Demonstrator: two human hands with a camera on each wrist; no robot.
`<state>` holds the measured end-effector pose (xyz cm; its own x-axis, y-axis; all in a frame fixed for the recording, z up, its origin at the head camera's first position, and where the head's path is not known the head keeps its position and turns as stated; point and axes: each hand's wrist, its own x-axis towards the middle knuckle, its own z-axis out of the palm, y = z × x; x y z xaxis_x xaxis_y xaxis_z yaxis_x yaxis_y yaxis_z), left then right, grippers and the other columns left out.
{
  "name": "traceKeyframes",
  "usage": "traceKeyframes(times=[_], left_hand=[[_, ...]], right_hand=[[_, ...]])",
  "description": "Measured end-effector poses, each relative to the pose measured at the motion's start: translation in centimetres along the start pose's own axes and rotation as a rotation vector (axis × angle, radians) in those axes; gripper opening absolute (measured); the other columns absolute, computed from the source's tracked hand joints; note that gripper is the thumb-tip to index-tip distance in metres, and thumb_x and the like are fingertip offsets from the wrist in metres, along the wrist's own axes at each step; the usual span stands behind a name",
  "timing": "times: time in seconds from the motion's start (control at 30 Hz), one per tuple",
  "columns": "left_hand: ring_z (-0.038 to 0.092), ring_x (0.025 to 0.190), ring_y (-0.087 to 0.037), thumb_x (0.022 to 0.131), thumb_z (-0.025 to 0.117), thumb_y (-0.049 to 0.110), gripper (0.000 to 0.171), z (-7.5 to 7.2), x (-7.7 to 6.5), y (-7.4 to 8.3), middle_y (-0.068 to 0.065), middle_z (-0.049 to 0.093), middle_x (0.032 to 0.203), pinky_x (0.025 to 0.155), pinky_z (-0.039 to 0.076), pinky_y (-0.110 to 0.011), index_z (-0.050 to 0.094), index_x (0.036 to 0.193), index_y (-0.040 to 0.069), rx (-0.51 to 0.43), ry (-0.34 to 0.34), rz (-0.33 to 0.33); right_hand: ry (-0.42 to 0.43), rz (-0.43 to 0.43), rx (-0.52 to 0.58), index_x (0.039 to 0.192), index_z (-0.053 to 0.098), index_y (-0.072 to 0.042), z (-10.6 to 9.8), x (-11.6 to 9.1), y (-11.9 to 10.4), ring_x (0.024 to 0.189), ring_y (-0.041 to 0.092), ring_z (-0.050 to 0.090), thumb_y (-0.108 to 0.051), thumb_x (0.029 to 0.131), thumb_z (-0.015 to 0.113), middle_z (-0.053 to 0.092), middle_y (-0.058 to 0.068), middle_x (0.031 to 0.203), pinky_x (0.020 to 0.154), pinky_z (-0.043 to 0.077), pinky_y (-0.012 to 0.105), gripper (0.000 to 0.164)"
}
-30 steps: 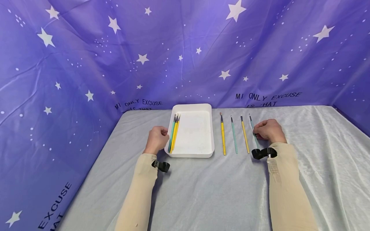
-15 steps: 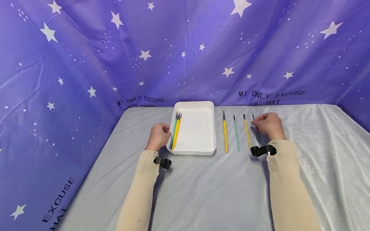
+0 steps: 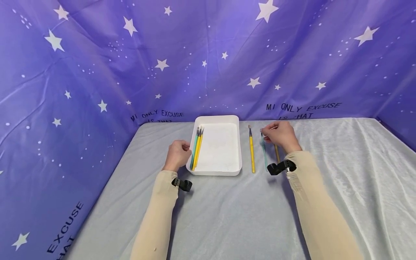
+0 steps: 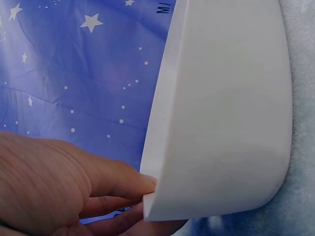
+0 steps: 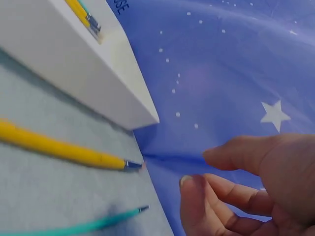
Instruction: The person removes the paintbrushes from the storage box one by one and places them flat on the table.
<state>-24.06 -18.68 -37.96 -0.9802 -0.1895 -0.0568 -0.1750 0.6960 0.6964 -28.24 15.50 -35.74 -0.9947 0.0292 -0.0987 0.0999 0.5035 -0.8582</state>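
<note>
At the left side of a white tray, my left hand pinches the rim between thumb and fingers; the left wrist view shows this grip close up. Inside the tray, along its left wall, lie several yellow and teal paintbrushes. My right hand hovers by the bristle end of a teal paintbrush on the table. The right wrist view shows its thumb and index finger apart with nothing between them. Behind that hand a yellow paintbrush is partly hidden.
Between tray and right hand lies a thicker yellow paintbrush, bristles toward the back. A grey cloth covers the table. A purple star-printed curtain hangs right behind it.
My right hand has moved left from the rightmost teal paintbrush to the other teal one, and now hides where the rightmost lay. The left hand stays on the tray rim.
</note>
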Motion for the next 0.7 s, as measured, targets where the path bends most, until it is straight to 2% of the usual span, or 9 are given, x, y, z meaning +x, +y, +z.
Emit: traceKeyframes(times=[0.2, 0.5, 0.7], left_hand=[[0.065, 0.091, -0.025, 0.094, 0.062, 0.005, 0.028, 0.2, 0.0, -0.1, -0.014, 0.070, 0.105, 0.077, 0.054, -0.034, 0.071, 0.120, 0.000, -0.003, -0.002, -0.008], [0.064, 0.091, -0.025, 0.095, 0.063, 0.005, 0.027, 0.0, 0.0, -0.1, -0.014, 0.070, 0.105, 0.075, 0.054, -0.033, 0.071, 0.120, 0.000, -0.011, -0.004, -0.010], [0.065, 0.092, -0.025, 0.095, 0.063, 0.005, 0.027, 0.1, -0.1, -0.2, -0.015, 0.070, 0.105, 0.075, 0.054, -0.033, 0.070, 0.120, 0.000, -0.015, -0.007, 0.000]], right_hand=[[-0.039, 0.035, 0.104, 0.118, 0.062, 0.008, 1.2, 0.3, -1.7, 0.070, 0.005, 0.068, -0.018, 0.097, 0.064, 0.068, 0.021, 0.111, 0.081, 0.062, 0.031, 0.033], [-0.075, 0.001, 0.076, 0.107, 0.064, 0.006, 3.4, 1.0, -4.1, 0.065, 0.007, 0.068, -0.015, 0.095, 0.064, 0.070, 0.019, 0.099, 0.079, 0.063, 0.033, 0.024], [-0.124, 0.019, 0.065, 0.111, 0.066, 0.007, 5.0, 1.4, -5.2, 0.067, 0.009, 0.069, -0.014, 0.095, 0.065, 0.070, 0.020, 0.104, 0.083, 0.062, 0.035, 0.027]])
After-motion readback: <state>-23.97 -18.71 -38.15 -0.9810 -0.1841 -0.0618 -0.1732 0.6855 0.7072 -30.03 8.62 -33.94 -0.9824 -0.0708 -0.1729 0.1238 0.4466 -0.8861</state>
